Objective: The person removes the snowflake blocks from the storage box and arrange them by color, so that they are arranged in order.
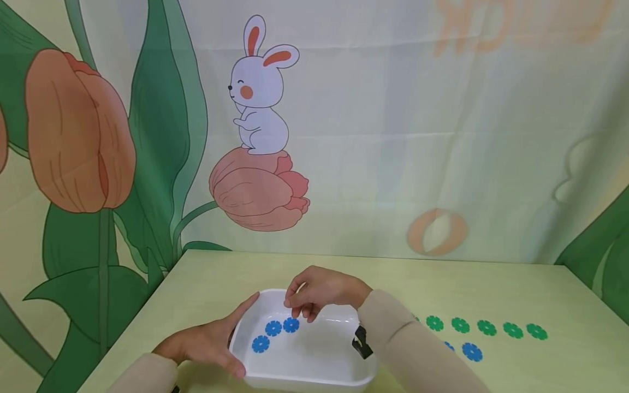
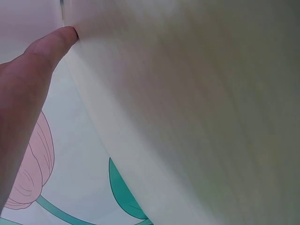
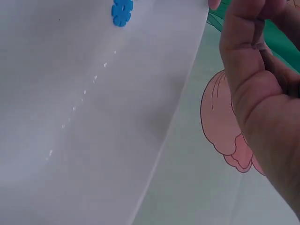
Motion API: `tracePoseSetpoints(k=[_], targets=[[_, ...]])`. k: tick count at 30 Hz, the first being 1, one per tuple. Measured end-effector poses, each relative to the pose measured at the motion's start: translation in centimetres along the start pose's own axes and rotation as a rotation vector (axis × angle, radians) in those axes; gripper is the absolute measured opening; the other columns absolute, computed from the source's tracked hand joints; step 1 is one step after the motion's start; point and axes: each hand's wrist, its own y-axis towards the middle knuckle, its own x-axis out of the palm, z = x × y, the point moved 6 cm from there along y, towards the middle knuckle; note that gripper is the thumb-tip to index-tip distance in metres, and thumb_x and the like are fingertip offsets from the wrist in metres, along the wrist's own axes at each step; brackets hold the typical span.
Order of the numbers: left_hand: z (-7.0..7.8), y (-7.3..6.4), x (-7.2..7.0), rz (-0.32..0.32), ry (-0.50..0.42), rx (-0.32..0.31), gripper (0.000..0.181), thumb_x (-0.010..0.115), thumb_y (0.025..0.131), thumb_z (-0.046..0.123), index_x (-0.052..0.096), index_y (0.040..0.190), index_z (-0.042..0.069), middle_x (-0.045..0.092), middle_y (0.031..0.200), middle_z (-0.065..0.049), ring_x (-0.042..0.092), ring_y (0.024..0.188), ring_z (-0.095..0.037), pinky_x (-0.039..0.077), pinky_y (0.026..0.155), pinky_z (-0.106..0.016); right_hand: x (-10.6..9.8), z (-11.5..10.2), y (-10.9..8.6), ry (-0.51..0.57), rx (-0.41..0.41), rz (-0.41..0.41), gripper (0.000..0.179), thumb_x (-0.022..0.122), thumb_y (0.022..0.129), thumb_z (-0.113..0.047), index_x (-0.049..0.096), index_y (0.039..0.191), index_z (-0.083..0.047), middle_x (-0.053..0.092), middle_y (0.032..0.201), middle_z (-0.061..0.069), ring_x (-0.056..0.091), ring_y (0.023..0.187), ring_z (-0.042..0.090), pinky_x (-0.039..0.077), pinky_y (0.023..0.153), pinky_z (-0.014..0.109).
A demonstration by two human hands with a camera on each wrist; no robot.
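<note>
A white rectangular basin (image 1: 314, 376) with rounded corners stands near the table's front. My left hand (image 1: 208, 341) grips its left side, thumb at the near corner and forefinger stretched to the far corner. In the left wrist view one finger (image 2: 51, 47) shows. Inside the basin three blue flower-shaped plastic pieces lie toward the left: one (image 1: 260, 344), a second (image 1: 273, 328) and a third (image 1: 291, 325). Over the basin's far side hangs my right hand (image 1: 321, 292), fingers loosely bent, fingertips close by the third piece. No piece shows between them.
On the table (image 1: 555, 371) to the right runs a row of several green flower-shaped pieces (image 1: 486, 327). Nearer me are blue ones (image 1: 472, 352), partly hidden by my right sleeve (image 1: 413, 338). A printed curtain (image 1: 368, 164) stands behind the table.
</note>
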Motion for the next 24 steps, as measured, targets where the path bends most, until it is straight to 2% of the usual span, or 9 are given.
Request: tracePoseSetpoints(k=[4,10,15,24], targets=[[-0.1,0.0,0.0,-0.005,-0.008,0.001,0.127,0.084,0.079,0.032,-0.014,0.159,0.021,0.028,0.151,-0.013,0.046,0.12,-0.027,0.046,0.103,-0.05,1.2,0.3,1.0,0.017,0.009,-0.013,0.014,0.069,0.094,-0.01,0.07,0.099,0.003,0.068,0.077,0.015,0.057,0.057,0.016,0.057,0.057,0.027],[-0.1,-0.1,-0.2,-0.021,-0.002,0.023,0.129,0.085,0.078,0.036,-0.013,0.159,0.018,0.028,0.15,-0.015,0.045,0.119,-0.027,0.047,0.102,-0.043,2.7,1.1,2.0,0.038,0.025,-0.028,0.006,0.069,0.093,-0.007,0.071,0.094,-0.001,0.066,0.072,0.011,0.056,0.056,0.015,0.055,0.054,0.024],[-0.1,-0.2,-0.3,-0.022,0.016,0.032,0.128,0.085,0.078,0.038,-0.01,0.159,0.016,0.022,0.154,-0.016,0.043,0.12,-0.027,0.046,0.102,-0.042,3.9,1.7,2.7,0.061,0.026,-0.035,0.006,0.072,0.091,-0.005,0.069,0.095,-0.002,0.066,0.069,0.009,0.056,0.054,0.014,0.054,0.052,0.024],[-0.1,-0.3,-0.3,-0.044,0.022,0.082,0.129,0.085,0.077,0.044,-0.011,0.16,0.018,0.013,0.159,-0.018,0.044,0.12,-0.026,0.042,0.099,-0.032,6.0,2.9,3.8,0.047,0.077,-0.103,0.019,0.072,0.091,-0.003,0.065,0.108,-0.005,0.066,0.069,0.01,0.056,0.054,0.015,0.051,0.05,0.024]])
